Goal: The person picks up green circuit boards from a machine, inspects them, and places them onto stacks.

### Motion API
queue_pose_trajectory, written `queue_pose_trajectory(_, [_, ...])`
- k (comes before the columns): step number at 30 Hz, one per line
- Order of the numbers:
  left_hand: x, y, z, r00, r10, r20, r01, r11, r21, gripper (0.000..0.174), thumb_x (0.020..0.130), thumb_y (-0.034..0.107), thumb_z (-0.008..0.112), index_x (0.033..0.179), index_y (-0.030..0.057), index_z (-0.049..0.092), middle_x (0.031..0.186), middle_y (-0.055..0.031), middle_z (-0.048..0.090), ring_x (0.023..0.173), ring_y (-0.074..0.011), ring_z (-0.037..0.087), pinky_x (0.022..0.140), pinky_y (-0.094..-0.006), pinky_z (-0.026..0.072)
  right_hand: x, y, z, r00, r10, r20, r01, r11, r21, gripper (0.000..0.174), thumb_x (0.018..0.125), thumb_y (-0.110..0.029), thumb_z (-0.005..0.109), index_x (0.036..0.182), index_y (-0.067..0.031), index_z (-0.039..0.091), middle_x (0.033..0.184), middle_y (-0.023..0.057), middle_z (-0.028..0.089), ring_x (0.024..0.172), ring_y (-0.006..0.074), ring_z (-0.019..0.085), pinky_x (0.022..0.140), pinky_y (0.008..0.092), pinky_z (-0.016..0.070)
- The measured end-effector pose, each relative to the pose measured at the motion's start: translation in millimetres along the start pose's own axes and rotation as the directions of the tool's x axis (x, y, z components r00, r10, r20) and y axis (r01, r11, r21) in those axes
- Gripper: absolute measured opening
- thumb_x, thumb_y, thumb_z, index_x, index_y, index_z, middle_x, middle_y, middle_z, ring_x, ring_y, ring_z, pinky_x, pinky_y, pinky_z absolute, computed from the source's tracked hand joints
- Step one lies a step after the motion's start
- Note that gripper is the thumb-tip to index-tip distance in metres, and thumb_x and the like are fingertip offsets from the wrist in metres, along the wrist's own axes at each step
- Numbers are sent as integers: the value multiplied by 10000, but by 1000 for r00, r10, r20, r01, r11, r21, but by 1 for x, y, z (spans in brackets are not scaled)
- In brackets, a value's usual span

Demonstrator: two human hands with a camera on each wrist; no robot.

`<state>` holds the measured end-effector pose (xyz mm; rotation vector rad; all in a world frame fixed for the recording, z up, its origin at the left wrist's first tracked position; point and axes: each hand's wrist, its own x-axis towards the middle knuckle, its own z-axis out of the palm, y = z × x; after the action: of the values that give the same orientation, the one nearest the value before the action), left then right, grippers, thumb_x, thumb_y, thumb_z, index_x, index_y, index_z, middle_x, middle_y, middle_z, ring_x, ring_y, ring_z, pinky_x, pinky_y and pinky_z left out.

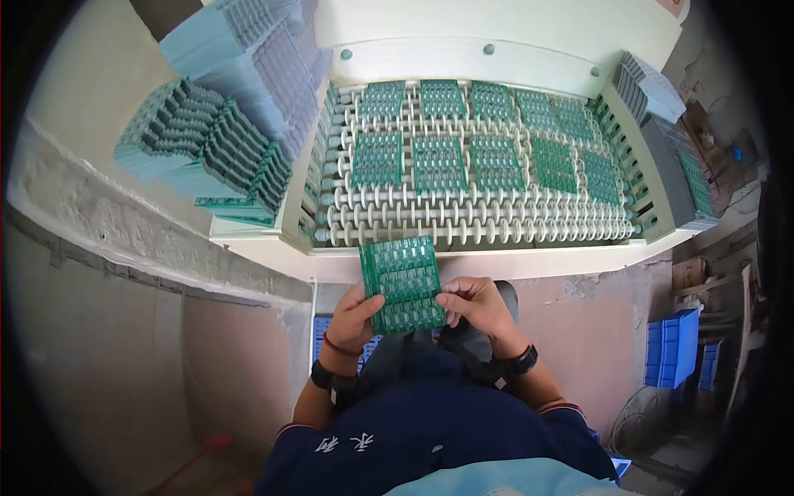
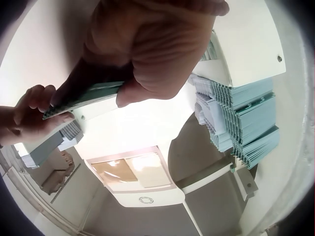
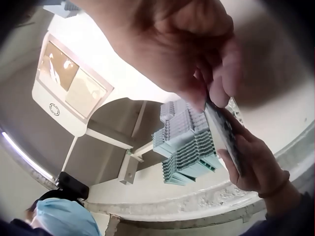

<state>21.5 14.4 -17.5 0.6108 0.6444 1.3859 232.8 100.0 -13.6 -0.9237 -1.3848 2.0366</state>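
In the head view a green circuit board panel [image 1: 403, 281] is held between both hands in front of the machine's near edge. The left hand [image 1: 354, 317] grips its left edge, thumb lying over the face. At the opposite edge the right hand [image 1: 480, 304] pinches the board between thumb and fingers. Seen from the left wrist, the panel [image 2: 91, 96] appears nearly edge-on, with the left hand [image 2: 152, 49] close above it. The right wrist view also shows the panel [image 3: 224, 135] edge-on, spanning from the right hand [image 3: 182, 44] to the left hand [image 3: 256, 164].
Beyond the hands, two rows of green panels lie on a white roller conveyor [image 1: 480, 223]. Stacked green panels [image 1: 203, 149] stand at its left, beside grey-blue stacks [image 1: 256, 74]. A dark grey stack [image 1: 674, 174] is at the right. Blue bins [image 1: 672, 349] sit lower right.
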Motion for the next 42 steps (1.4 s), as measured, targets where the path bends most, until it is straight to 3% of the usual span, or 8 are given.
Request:
queue_pose_trajectory(18, [13,-3,11,984,5,-177,2,999,40,344,871,8,508,1210,-23,458,1096,-120,587,964,-184,595,827,-323,502,2,10,1,980,-23,-197,1,994,-112,190,835,-152,652,880,31,630,672,0,591,512,37,502,453,177,429])
queue_pose_trajectory(32, [76,48,-13,980,101,-174,-51,961,271,228,911,125,509,1105,15,557,1010,-53,622,883,-115,585,748,-284,490,46,-35,-39,952,-102,-287,117,992,37,211,826,-175,662,818,31,615,628,0,541,458,44,473,379,180,434])
queue_pose_trajectory(34, [93,59,-15,931,353,-96,-134,573,808,282,880,137,552,1118,-11,529,954,-69,635,805,-145,604,722,-307,494,49,-43,-50,916,-127,-379,100,991,-91,222,819,-180,669,803,34,614,607,-1,529,458,48,474,372,187,437])
queue_pose_trajectory(35, [89,69,-18,930,331,-161,96,205,974,408,819,218,634,1125,-27,520,1040,-134,595,892,-226,568,787,-348,453,48,-48,-54,898,-142,-417,104,988,-112,227,813,-181,675,783,35,611,580,-3,514,442,50,467,366,188,428])
queue_pose_trajectory(36, [87,71,-8,931,330,-154,88,204,975,408,819,218,634,1125,-27,520,1040,-134,595,892,-226,568,787,-348,453,46,-49,-61,895,-147,-422,109,988,-114,227,813,-181,675,783,35,611,580,-3,514,442,50,467,366,188,428])
queue_pose_trajectory(38, [82,63,6,793,595,135,188,-448,874,506,755,285,688,1132,-10,526,1159,-192,505,1007,-311,487,865,-382,405,41,-50,-81,889,-136,-436,80,986,-143,229,810,-179,678,778,37,608,562,-3,506,422,51,456,361,186,417])
queue_pose_trajectory(40, [79,61,15,815,554,169,124,-453,883,566,741,330,688,1167,5,506,1283,-195,410,1151,-386,380,944,-441,346,32,-59,-91,872,-141,-470,66,983,-172,235,808,-174,678,766,46,608,550,-2,499,410,55,452,355,184,405])
queue_pose_trajectory(42, [74,54,21,883,289,371,-122,-622,773,609,752,373,672,1208,19,478,1309,-166,414,1239,-376,328,993,-520,276,30,-60,-107,851,-169,-497,28,960,-280,238,803,-174,675,739,46,616,552,8,516,412,64,461,355,189,407])
